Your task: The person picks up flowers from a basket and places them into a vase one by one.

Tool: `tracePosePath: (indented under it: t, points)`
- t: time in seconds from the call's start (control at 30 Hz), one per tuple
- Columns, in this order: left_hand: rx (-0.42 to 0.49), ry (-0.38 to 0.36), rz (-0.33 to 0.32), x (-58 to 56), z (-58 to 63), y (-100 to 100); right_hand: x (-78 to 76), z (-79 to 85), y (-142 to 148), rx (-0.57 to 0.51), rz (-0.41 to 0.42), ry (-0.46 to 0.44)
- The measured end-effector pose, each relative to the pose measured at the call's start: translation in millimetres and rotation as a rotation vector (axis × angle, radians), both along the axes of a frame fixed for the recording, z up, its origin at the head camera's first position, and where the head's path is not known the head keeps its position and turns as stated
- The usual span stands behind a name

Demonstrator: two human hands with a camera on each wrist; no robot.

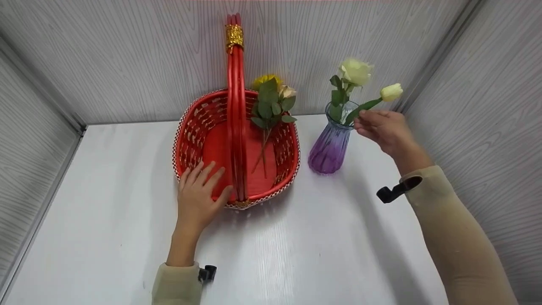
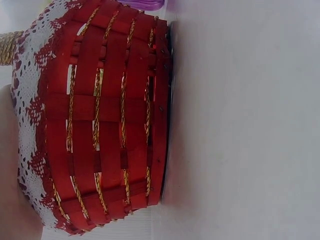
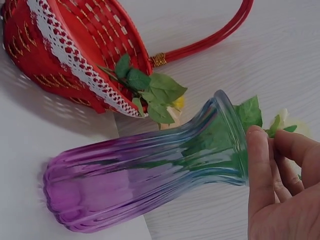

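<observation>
My left hand [image 1: 199, 199] rests on the near left rim of a red woven basket [image 1: 294, 163], fingers spread over its inside. In the left wrist view part of that hand lies against the white lace trim [image 2: 32, 115]. At the right, a ribbed vase [image 1: 326, 154], purple below and bluish above, stands upright. My right hand [image 1: 383, 129] is at its mouth, thumb and fingertips pinching the pale yellow tulip [image 1: 391, 92] low on its stem. A cream rose [image 1: 356, 71] also stands in the vase. Green leaves and stems show through the glass [image 3: 205, 145].
Inside the basket's right side lean leafy stems [image 1: 266, 108] with a yellow flower [image 1: 266, 80] and a peach flower [image 1: 288, 91]. A tall red handle [image 1: 236, 110] with gold binding arches over the basket. Grey wood-grain panels [image 1: 139, 55] enclose the white table [image 1: 271, 258].
</observation>
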State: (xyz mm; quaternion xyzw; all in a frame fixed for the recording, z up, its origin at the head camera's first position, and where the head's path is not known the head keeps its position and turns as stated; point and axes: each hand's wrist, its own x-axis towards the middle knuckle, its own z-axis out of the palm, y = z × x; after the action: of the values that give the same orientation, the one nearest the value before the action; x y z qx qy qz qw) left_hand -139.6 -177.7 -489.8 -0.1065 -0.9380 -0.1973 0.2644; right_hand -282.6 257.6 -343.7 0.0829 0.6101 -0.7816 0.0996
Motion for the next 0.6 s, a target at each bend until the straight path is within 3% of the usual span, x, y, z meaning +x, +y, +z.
tracePosePath:
  t: [0.37,0.6]
  points:
    - [-0.009,-0.013,-0.008,-1.7,-1.6,0,25.2,-22.8,-19,-0.048,0.083,0.019]
    - [-0.006,-0.014,-0.005,-0.7,-2.3,-1,32.5,-34.7,-46,-0.059,0.137,-0.004]
